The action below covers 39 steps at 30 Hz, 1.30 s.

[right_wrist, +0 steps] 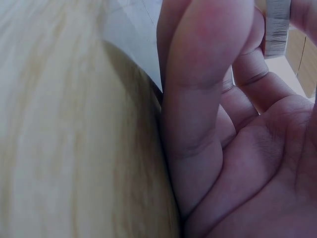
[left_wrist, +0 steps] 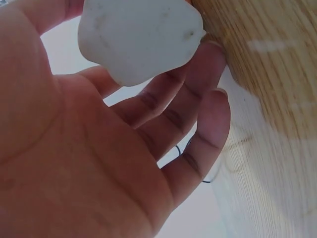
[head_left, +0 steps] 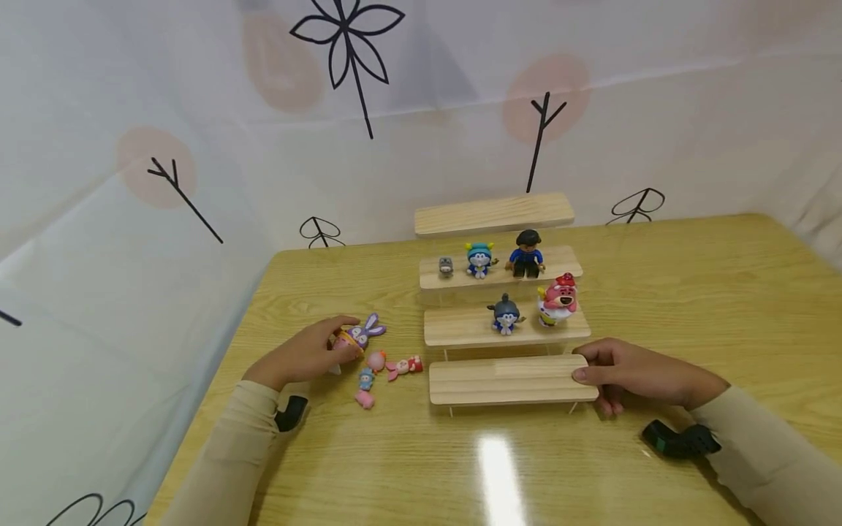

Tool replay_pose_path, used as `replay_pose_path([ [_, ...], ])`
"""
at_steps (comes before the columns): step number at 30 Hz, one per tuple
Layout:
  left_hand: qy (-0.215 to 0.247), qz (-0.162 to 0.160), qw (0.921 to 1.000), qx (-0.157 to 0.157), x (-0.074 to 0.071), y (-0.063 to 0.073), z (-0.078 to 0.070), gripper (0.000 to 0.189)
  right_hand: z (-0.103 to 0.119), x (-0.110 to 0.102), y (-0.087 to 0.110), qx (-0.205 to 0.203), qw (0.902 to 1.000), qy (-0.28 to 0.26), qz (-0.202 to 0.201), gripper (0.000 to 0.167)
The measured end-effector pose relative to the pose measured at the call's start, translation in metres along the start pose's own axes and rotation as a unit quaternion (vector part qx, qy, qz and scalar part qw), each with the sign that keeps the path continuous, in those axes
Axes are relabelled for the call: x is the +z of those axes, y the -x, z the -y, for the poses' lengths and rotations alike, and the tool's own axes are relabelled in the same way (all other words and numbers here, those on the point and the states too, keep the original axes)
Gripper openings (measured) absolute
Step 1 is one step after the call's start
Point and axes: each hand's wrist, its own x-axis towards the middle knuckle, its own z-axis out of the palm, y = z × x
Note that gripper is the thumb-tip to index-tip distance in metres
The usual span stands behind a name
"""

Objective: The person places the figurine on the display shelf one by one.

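Note:
My left hand (head_left: pixel 304 355) grips a purple-eared rabbit figurine (head_left: pixel 360 334) at the left of the table. In the left wrist view, the figurine's flat white base (left_wrist: pixel 141 39) faces the camera between thumb and fingers. My right hand (head_left: pixel 634 371) pinches the right end of the lowest board (head_left: pixel 509 381) of a wooden step stand, thumb on top. That board's end (right_wrist: pixel 277 29) also shows between thumb and fingers in the right wrist view. Beside the left hand lie a round pink-and-orange figurine (head_left: pixel 376 361), a small blue one (head_left: pixel 365 378), a pink piece (head_left: pixel 365 399) and a red-and-pink figurine (head_left: pixel 404 367).
On the stand's second board (head_left: pixel 454 330) are a dark-capped figurine (head_left: pixel 505 315) and a pink bear (head_left: pixel 558 301). Higher stand a small grey figurine (head_left: pixel 446 267), a teal-hatted one (head_left: pixel 479 260) and a blue-jacketed toy person (head_left: pixel 527 254). A patterned cloth (head_left: pixel 447 161) hangs behind the table.

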Motion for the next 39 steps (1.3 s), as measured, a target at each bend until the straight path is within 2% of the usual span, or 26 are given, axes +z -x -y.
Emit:
replay_pose_path([
  [10, 0.034, 0.007, 0.9993, -0.01, 0.005, -0.004, 0.002, 0.055, -0.004, 0.0, 0.002, 0.021, 0.9997, 0.01, -0.011, 0.023],
  [16, 0.064, 0.009, 0.9979, 0.004, 0.006, -0.007, 0.0, 0.052, -0.004, 0.002, 0.005, 0.016, 0.9998, -0.009, -0.003, 0.024],
  [19, 0.067, -0.001, 0.9977, 0.002, 0.006, -0.007, 0.001, 0.052, -0.003, 0.003, 0.004, 0.02, 0.9998, 0.0, -0.007, 0.024],
  [24, 0.074, -0.038, 0.9965, 0.005, 0.009, -0.009, 0.004, 0.054, -0.004, 0.003, 0.002, 0.021, 0.9997, 0.009, -0.01, 0.024],
  [28, 0.094, -0.08, 0.9922, 0.016, 0.007, -0.009, 0.0, 0.052, -0.004, 0.003, 0.003, 0.022, 0.9997, 0.007, -0.008, 0.025],
  [35, 0.1, -0.167, 0.9794, 0.054, 0.004, -0.009, -0.014, 0.054, 0.001, 0.002, 0.002, 0.017, 0.9996, 0.02, -0.014, 0.026],
  [39, 0.122, -0.215, 0.9668, 0.066, 0.005, -0.006, -0.023, 0.055, 0.002, 0.002, 0.001, 0.019, 0.9995, 0.023, -0.014, 0.025],
])
